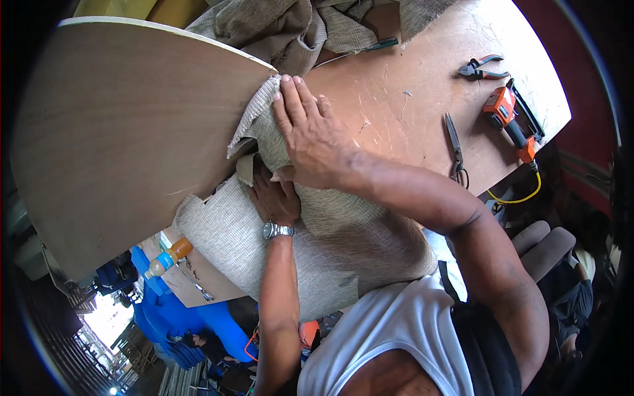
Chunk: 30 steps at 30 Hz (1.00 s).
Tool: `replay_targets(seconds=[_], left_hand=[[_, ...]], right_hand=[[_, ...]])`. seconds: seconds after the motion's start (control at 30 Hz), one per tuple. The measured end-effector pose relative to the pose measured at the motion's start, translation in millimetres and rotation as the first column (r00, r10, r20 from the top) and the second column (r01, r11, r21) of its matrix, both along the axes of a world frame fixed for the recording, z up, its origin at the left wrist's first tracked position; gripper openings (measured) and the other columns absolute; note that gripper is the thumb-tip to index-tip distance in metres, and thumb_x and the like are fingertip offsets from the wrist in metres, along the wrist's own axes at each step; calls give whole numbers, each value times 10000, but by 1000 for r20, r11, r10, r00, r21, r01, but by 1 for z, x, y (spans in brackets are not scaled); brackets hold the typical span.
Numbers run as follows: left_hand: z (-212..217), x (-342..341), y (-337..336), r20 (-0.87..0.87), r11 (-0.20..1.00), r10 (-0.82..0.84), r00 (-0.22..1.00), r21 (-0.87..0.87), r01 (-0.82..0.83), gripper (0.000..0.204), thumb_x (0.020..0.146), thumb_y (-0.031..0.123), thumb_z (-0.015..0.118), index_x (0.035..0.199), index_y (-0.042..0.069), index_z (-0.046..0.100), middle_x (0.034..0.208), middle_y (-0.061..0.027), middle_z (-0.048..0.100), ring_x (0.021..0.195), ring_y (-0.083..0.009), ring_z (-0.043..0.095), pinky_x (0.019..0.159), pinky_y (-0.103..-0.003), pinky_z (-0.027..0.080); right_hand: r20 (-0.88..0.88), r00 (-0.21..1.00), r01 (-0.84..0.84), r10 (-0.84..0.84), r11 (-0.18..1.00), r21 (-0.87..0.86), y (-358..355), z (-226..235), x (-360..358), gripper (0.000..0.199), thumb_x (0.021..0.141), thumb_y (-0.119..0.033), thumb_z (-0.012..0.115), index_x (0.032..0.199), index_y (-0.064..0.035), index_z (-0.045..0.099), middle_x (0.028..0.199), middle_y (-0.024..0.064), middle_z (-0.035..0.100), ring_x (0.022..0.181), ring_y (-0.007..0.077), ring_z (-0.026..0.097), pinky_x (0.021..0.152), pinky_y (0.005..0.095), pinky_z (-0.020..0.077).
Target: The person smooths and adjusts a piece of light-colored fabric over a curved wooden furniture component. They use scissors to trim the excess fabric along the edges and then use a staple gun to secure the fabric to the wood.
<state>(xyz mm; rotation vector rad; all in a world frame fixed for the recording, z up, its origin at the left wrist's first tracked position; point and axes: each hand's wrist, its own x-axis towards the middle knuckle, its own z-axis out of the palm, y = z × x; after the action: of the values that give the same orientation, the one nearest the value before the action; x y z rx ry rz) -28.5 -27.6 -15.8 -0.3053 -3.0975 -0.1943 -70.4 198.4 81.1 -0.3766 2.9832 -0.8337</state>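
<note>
the right grip (308,135) lies flat, fingers straight, clasping nothing, seemingly to keep the cloth (323,264) beneath it smooth. the left grip (275,199), just below, has fingertips hidden at a fold; whether it clasps anything, i cannot tell. scissors (454,142) lie right of both, probably handy. the cloth is beige-grey, coarsely woven, edges curled.

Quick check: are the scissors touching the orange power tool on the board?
Apart. The head view plainly shows bare board between the scissors and the orange power tool.
</note>
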Motion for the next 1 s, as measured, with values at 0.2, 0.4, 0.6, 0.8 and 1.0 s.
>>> replay_targets(seconds=[0.2, 0.4, 0.6, 0.8, 1.0], left_hand=[[-11, -4, -4, -6, 999, 19, 1000, -27, -19, 824, 1039, 579, 265, 1564, -53, 324, 1610, -304, 336, 1472, -477, 325, 1220, -590, 194], [-1, -17, 10, -49, 997, 6, 999, 81, -2, 800, 1067, 580, 244, 1561, -39, 353, 1613, -279, 353, 1489, -431, 337, 1230, -543, 216], [-18, -13, -20, -92, 996, -10, 996, 82, 18, 824, 1072, 594, 180, 1599, -33, 270, 1648, -252, 306, 1529, -398, 279, 1246, -523, 181], [-12, -25, -17, -42, 987, -156, 987, 31, 157, 842, 1066, 605, 155, 1596, -40, 265, 1635, -315, 270, 1529, -438, 248, 1248, -525, 163], [-9, -20, -7, -112, 988, -155, 982, 1, 156, 840, 1068, 612, 150, 1600, -28, 264, 1634, -283, 300, 1527, -404, 271, 1228, -527, 183]], right_hand=[[-100, 976, 217, -193, 864, 454, -44, -9, -17, 724, 908, -338, 633, 1525, -2, 455, 1598, 402, 184, 1353, 665, 364, 796, 731, 544], [-86, 987, 97, -133, 937, -335, 12, -17, 0, 731, 987, -484, 565, 1561, -58, 413, 1607, 308, 310, 1402, 520, 426, 1047, 644, 458], [596, 762, 289, 252, 691, -662, 118, -113, 228, 1130, 891, -783, 550, 1636, -21, 174, 1646, 288, 272, 1525, 414, 287, 1251, 517, 244], [642, 731, 439, 230, 561, -701, 115, -72, 329, 1417, 746, -777, 736, 1600, 69, -13, 1630, 361, 168, 1537, 464, 205, 1261, 523, 207], [492, 869, 279, 48, 774, -568, 80, -60, 256, 1436, 723, -720, 806, 1598, 57, -26, 1605, 394, 168, 1521, 494, 226, 1253, 572, 229]])
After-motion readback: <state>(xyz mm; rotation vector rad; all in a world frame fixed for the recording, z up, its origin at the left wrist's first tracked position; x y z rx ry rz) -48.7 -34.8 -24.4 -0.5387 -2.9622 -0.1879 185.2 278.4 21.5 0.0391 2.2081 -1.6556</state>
